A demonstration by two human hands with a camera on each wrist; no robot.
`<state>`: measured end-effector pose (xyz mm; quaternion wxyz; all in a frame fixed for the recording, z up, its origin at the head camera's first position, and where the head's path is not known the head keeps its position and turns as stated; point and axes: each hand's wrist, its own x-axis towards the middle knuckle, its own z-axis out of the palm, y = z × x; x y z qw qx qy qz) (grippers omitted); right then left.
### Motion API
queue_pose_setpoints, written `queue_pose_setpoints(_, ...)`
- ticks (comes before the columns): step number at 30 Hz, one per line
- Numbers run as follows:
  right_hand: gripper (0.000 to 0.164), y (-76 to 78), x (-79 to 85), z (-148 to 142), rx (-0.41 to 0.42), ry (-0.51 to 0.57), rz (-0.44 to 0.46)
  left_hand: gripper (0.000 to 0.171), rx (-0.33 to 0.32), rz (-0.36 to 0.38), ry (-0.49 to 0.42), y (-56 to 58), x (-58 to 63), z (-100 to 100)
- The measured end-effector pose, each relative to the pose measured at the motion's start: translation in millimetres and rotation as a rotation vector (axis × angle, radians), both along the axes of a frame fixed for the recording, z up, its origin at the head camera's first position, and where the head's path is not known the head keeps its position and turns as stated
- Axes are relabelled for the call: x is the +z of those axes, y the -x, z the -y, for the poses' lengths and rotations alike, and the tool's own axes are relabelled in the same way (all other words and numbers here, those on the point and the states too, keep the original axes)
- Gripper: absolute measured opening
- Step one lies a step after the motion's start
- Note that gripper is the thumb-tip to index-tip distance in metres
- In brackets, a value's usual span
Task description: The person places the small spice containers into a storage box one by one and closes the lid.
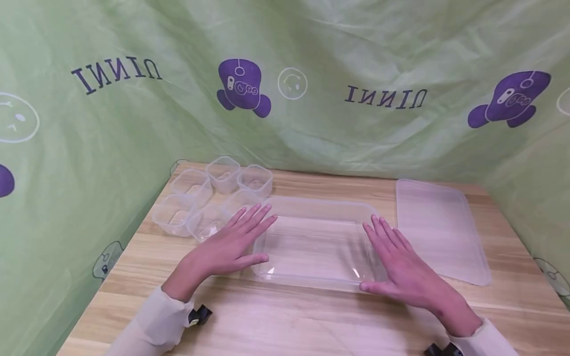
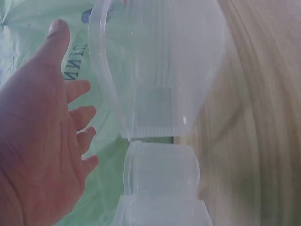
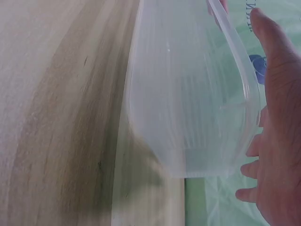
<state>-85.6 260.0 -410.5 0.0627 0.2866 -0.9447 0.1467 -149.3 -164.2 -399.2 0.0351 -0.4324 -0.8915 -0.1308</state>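
A large clear rectangular plastic container lies on the table between both hands, its open side up. My left hand hovers over its left end with fingers spread, near the small containers. In the left wrist view that hand is apart from the container wall and holds nothing. At the opposite end, my right hand has straight fingers and thumb apart. The right wrist view shows this hand close beside the container's rim; whether it touches, I cannot tell.
Several small clear square containers are grouped at the back left, some close to the large container. A flat translucent lid lies on the right of the wooden table. Green printed cloth hangs behind and at both sides.
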Motion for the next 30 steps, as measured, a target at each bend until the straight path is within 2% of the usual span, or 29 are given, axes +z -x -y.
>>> queue_pose_setpoints(5, 0.123, -2.4, -1.7, -3.7, -0.021, 0.005, 0.023, 0.082, 0.061, -0.011, -0.019, -1.9, -1.3, 11.7)
queue_pose_setpoints(17, 0.126, -4.8, -4.9, -11.5, -0.068, 0.019, 0.090, 0.081, 0.207, -0.036, -0.055, -5.0, 9.2, 48.4)
queue_pose_setpoints(26, 0.126, -5.1, -7.6, -13.1, -0.079, 0.040, 0.118, 0.079, 0.293, -0.035, -0.085, -1.3, 7.9, 74.2)
queue_pose_setpoints(30, 0.127, -4.9, -9.0, -13.8, -0.085, 0.051, 0.123, 0.078, 0.319, -0.057, -0.115, 1.6, 8.4, 87.0)
